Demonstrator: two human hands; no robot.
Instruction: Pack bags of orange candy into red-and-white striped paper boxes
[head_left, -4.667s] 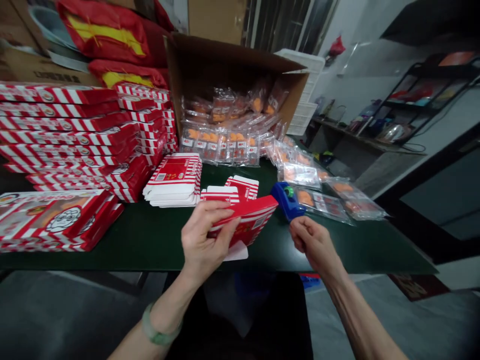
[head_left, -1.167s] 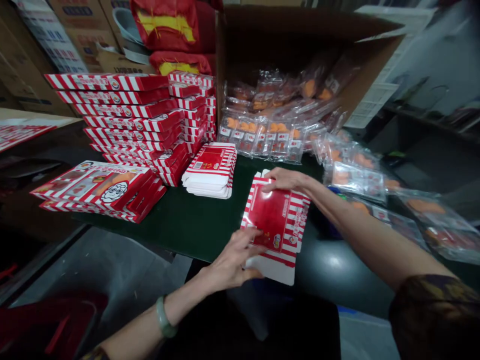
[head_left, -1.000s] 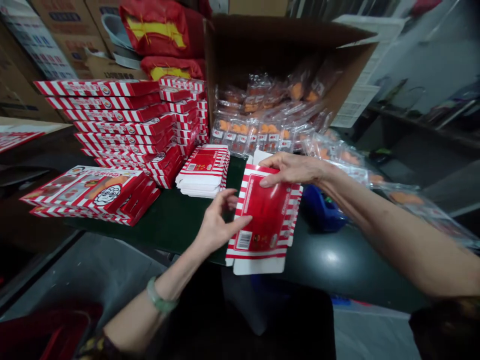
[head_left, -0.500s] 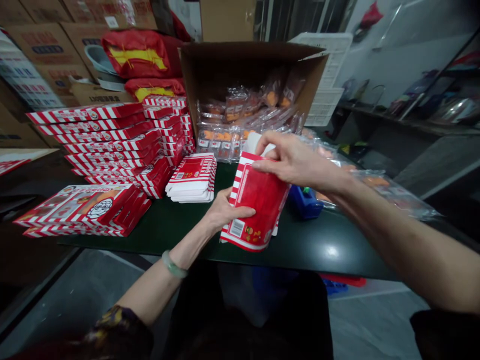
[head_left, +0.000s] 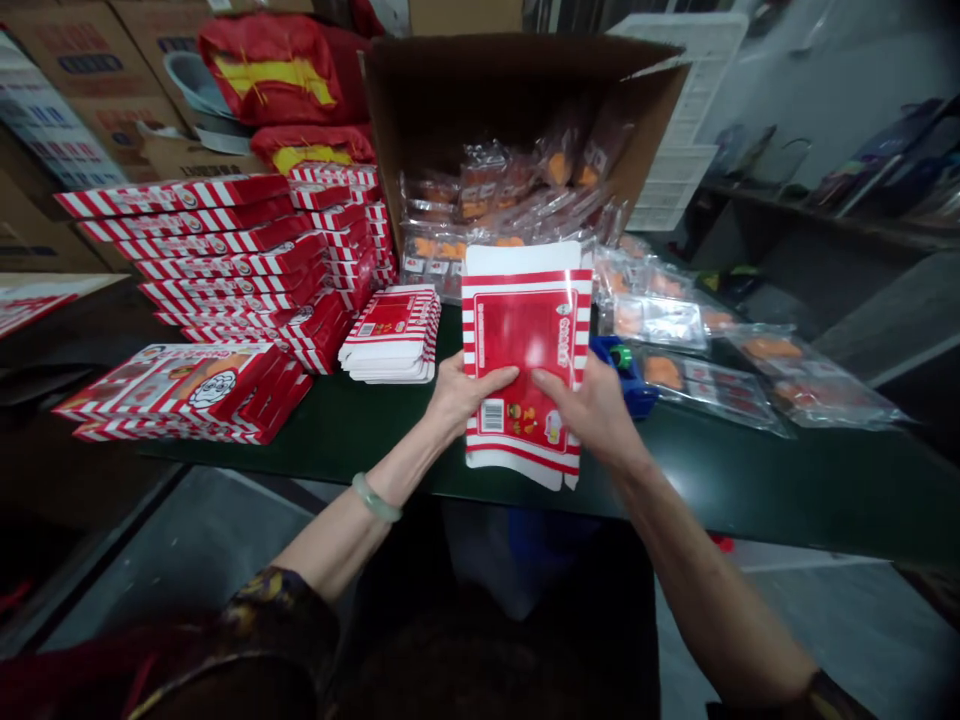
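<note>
A flat red-and-white striped carton (head_left: 523, 320) is held up over the table, its printed face with a barcode toward me. My left hand (head_left: 459, 397) grips its left edge, thumb lying across the front. On the opposite edge my right hand (head_left: 596, 405) holds it the same way, both thumbs near the middle. White flaps show at the carton's top and bottom ends. A pile of similar flattened cartons (head_left: 391, 330) lies to the left of my left hand. Beside my right hand, partly hidden, sits a blue tape dispenser-like object (head_left: 637, 392) with something green in it.
Stacks of folded striped boxes (head_left: 217, 260) stand at the left. An open cardboard box (head_left: 517, 90) with clear-bagged orange items is at the back. More clear packets (head_left: 705, 385) lie on the dark green table (head_left: 720, 490) at right. Red bags (head_left: 292, 75) are piled behind.
My right hand has moved from the carton's top flap down to its right edge. The carton now stands straighter, facing me. The view has shifted slightly.
</note>
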